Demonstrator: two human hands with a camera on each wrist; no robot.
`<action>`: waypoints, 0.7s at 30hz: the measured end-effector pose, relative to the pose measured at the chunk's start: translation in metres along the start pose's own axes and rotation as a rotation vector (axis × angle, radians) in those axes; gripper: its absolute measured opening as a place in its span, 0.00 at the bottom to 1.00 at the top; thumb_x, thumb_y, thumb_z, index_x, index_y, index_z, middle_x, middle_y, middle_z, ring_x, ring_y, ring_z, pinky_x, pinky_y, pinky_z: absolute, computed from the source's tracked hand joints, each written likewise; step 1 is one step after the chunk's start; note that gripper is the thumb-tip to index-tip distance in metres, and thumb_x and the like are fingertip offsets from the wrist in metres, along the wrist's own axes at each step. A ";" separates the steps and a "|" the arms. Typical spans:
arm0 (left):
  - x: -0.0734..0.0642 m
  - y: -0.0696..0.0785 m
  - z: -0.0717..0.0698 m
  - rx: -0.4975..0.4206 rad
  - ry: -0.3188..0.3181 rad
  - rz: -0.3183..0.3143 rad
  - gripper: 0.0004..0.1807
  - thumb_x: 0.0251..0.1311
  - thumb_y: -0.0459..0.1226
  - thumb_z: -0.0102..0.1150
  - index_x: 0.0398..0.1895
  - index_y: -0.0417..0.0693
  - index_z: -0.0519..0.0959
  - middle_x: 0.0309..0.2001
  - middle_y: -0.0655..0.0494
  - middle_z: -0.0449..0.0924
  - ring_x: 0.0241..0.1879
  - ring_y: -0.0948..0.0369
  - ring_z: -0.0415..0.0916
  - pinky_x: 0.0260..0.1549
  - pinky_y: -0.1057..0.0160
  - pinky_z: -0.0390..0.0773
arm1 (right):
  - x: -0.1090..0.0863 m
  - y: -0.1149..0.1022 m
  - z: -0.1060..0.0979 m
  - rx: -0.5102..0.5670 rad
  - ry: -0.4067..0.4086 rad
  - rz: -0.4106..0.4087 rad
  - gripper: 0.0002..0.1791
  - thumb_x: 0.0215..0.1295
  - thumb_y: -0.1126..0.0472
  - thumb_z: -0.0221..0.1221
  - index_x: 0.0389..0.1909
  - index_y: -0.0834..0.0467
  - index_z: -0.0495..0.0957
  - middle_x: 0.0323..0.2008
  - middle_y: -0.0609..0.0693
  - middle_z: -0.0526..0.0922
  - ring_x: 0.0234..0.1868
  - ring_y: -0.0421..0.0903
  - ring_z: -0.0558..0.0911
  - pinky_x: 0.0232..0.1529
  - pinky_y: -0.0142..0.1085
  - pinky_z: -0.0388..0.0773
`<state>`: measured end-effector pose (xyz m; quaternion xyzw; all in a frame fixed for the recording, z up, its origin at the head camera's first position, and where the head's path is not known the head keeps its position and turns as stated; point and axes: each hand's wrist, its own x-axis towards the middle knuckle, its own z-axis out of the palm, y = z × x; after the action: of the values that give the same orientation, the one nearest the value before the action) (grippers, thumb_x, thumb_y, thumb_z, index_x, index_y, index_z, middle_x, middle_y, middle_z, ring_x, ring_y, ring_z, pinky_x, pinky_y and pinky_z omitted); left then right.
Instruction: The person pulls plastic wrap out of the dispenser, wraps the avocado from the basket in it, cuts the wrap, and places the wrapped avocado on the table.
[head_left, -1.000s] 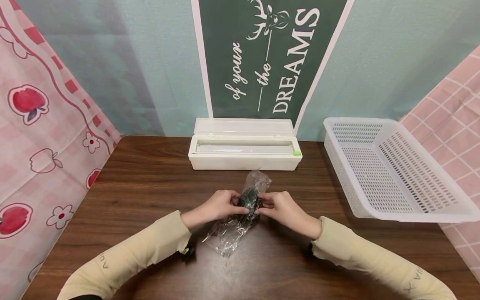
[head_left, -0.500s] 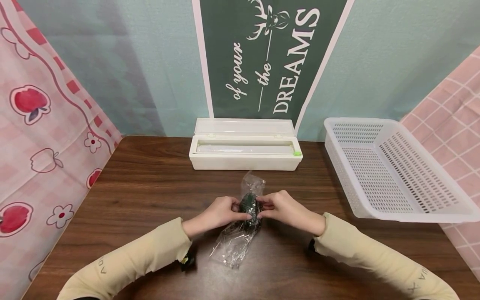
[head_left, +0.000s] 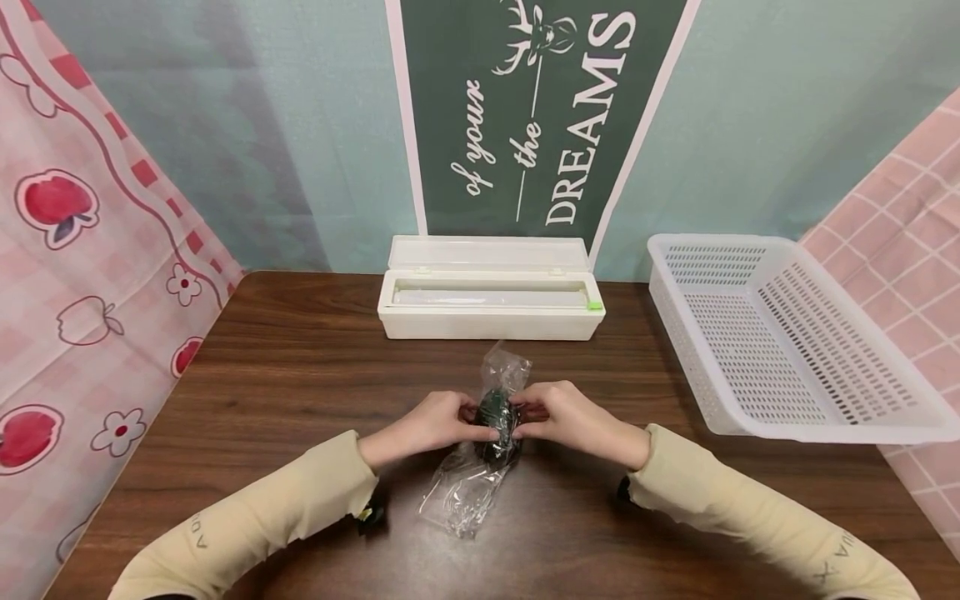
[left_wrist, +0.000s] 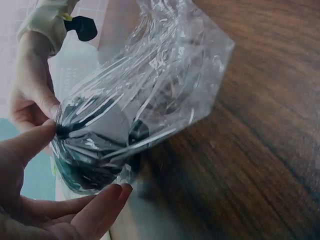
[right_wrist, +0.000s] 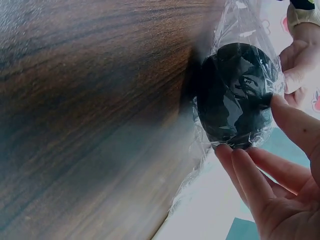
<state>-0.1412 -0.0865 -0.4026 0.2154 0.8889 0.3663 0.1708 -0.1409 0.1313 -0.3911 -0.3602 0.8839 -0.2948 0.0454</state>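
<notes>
A dark green, nearly black oval object (head_left: 495, 410) lies under clear cling film (head_left: 459, 500) between the two hands, near the middle of the table. The left hand (head_left: 442, 419) grips it from the left, thumb on top of the film and fingertips at its far side. From the right, the right hand (head_left: 558, 419) pinches the film against it in the same way. In the right wrist view the oval object (right_wrist: 237, 95) looks smooth and glossy through the wrinkled film. Loose film trails off both ends, the longer piece toward the person.
Behind the hands stands a white cling film box (head_left: 491, 325), lid raised, a roll inside and a green slider at its right end. A white perforated basket (head_left: 720, 408) sits to the right. The wooden table (head_left: 300, 350) meets a hanging cloth at the back.
Both hands have drawn the wrapped oval object slightly toward the person. The loose film has shifted with it, and more of the object's rounded top shows. The last half second shows little movement.
</notes>
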 end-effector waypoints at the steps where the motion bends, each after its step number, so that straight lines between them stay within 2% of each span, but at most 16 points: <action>1: 0.001 0.000 0.000 0.005 -0.001 0.001 0.24 0.48 0.50 0.66 0.40 0.40 0.81 0.33 0.50 0.84 0.33 0.61 0.80 0.36 0.65 0.78 | 0.000 0.001 0.000 -0.010 0.005 -0.005 0.20 0.51 0.59 0.67 0.43 0.67 0.79 0.39 0.56 0.83 0.37 0.45 0.83 0.37 0.29 0.79; 6: 0.006 -0.001 -0.003 0.010 0.016 -0.039 0.24 0.53 0.51 0.62 0.39 0.39 0.81 0.33 0.51 0.83 0.32 0.62 0.78 0.35 0.65 0.78 | 0.001 0.003 -0.001 -0.035 0.032 -0.014 0.18 0.55 0.58 0.64 0.42 0.66 0.80 0.39 0.55 0.83 0.38 0.44 0.82 0.39 0.33 0.79; 14: 0.017 -0.004 -0.009 -0.059 0.035 -0.098 0.23 0.59 0.51 0.56 0.40 0.37 0.80 0.22 0.52 0.80 0.24 0.57 0.77 0.24 0.67 0.74 | 0.005 0.008 -0.004 0.009 0.059 0.033 0.15 0.59 0.58 0.62 0.41 0.66 0.80 0.37 0.55 0.84 0.36 0.44 0.83 0.39 0.33 0.80; 17: 0.023 -0.006 -0.012 -0.067 0.044 -0.124 0.23 0.59 0.51 0.55 0.39 0.38 0.81 0.22 0.51 0.80 0.24 0.57 0.77 0.24 0.67 0.73 | 0.008 0.013 -0.006 0.003 0.092 0.086 0.14 0.59 0.59 0.61 0.40 0.66 0.81 0.35 0.54 0.84 0.35 0.44 0.83 0.38 0.34 0.80; 21: 0.031 -0.009 -0.016 -0.110 0.048 -0.177 0.23 0.60 0.49 0.55 0.41 0.36 0.79 0.25 0.49 0.81 0.26 0.56 0.79 0.26 0.65 0.77 | 0.015 0.022 -0.009 0.000 0.121 0.205 0.14 0.58 0.60 0.61 0.39 0.67 0.81 0.33 0.55 0.84 0.33 0.45 0.82 0.37 0.36 0.79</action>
<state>-0.1777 -0.0861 -0.4029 0.1174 0.8870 0.4030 0.1927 -0.1675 0.1384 -0.3939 -0.2494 0.9172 -0.3100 0.0221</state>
